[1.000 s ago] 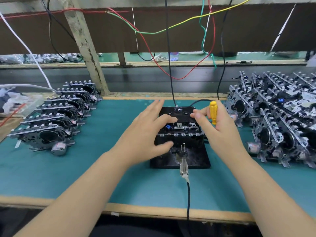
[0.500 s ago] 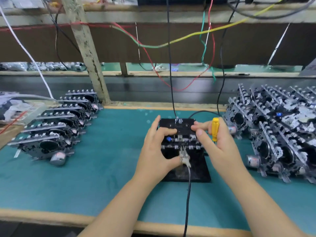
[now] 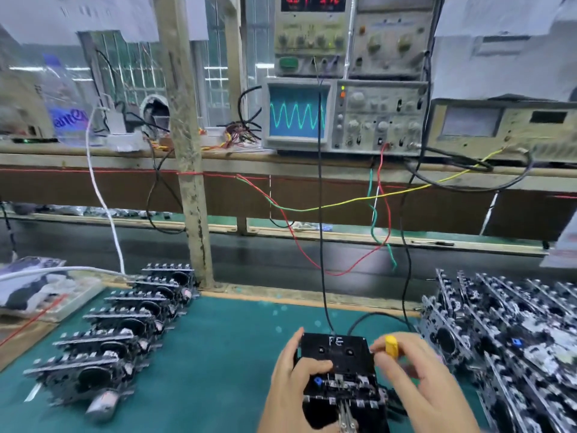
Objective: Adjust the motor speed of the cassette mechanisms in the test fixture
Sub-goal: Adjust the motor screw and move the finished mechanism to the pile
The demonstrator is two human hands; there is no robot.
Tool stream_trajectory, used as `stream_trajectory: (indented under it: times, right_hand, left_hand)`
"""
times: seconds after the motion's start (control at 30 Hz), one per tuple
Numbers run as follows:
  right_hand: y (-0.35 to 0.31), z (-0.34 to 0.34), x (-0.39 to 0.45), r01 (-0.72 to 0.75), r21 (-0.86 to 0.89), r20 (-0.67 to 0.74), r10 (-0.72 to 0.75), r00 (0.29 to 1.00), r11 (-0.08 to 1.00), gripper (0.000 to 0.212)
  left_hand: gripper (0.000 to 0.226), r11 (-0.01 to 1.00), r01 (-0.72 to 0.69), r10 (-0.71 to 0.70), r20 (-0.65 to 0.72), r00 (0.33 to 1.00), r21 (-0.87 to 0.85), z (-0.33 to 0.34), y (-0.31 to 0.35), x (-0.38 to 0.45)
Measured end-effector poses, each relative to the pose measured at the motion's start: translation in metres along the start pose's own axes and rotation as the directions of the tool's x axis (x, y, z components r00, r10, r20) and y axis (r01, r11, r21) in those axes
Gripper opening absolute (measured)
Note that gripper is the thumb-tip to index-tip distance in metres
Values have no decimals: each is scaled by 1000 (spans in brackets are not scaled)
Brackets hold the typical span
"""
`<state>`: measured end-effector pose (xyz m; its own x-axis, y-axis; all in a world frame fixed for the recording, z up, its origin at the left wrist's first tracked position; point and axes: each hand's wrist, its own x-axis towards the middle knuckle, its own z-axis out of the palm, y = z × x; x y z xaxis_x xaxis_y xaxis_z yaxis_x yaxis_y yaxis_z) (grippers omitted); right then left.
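Left grip [image 3: 293, 382] grasps test fixture [image 3: 338, 360] on table [image 3: 218, 354]; right grip [image 3: 415, 379] pinches yellow screwdriver [image 3: 391, 346] beside it. Cassette mechanisms [image 3: 109, 342] stacked left, more mechanisms [image 3: 505, 335] right, oscilloscope [image 3: 298, 115] beyond.

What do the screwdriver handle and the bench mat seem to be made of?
Screwdriver handle: probably plastic, bright uniform yellow and smooth, gripped in the right hand. Bench mat: likely rubber or vinyl, a flat matte teal sheet without glare.
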<state>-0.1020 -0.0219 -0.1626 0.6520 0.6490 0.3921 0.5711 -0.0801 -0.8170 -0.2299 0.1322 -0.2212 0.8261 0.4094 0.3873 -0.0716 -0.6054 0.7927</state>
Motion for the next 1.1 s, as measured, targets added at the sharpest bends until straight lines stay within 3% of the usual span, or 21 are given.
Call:
stream_trajectory:
  times: [0.13, 0.23, 0.33, 0.57, 0.77, 0.87, 1.1]
  right_hand:
    - [-2, -8, 3, 65, -13, -157, -66, 985, 998, 24]
    - [-9, -7, 5, 111, 96, -196, -91, 976, 989, 38]
    - [-16, 0, 6, 168, 210, -181, -130, 975, 963, 32]
    - [-16, 5, 3, 316, -144, -241, -343, 908, 938, 9]
    - [9, 18, -9, 89, -140, -94, -103, 990, 986, 16]
    - [25, 25, -16, 72, -159, -95, -88, 992, 985, 8]
    - [41, 38, -27, 35, -126, 30, -32, 999, 991, 25]
  left_hand:
    - [67, 995, -14, 34, -197, 980, 99, 19, -6, -12]
    - [65, 998, -1, 14, -224, 975, 56, 16, -11, -10]
    - [66, 998, 31, -21, -200, 979, 46, 16, -6, -11]
    - [66, 999, 22, -13, -195, 981, 48, 17, -12, -10]
    - [67, 999, 3, 9, -222, 975, 55, 18, -13, -11]
    - [68, 998, -6, 19, -239, 971, 56, 18, -15, -12]
    - [69, 997, 20, -2, -244, 970, 69, 21, -18, -12]
